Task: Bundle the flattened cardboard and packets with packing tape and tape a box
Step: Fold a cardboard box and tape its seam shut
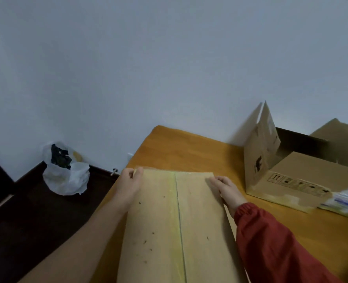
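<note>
A closed cardboard box lies in front of me on the orange table, its two top flaps meeting at a centre seam with a yellowish tape strip along it. My left hand grips the box's far left corner, thumb on top and fingers curled over the edge. Near the far right corner my right hand rests on top of the box, fingers bent, in a red sleeve. No tape roll is in view.
An open cardboard box with raised flaps stands at the right of the table. White and blue packets lie beside it at the right edge. A white plastic bag with dark contents sits on the dark floor by the wall.
</note>
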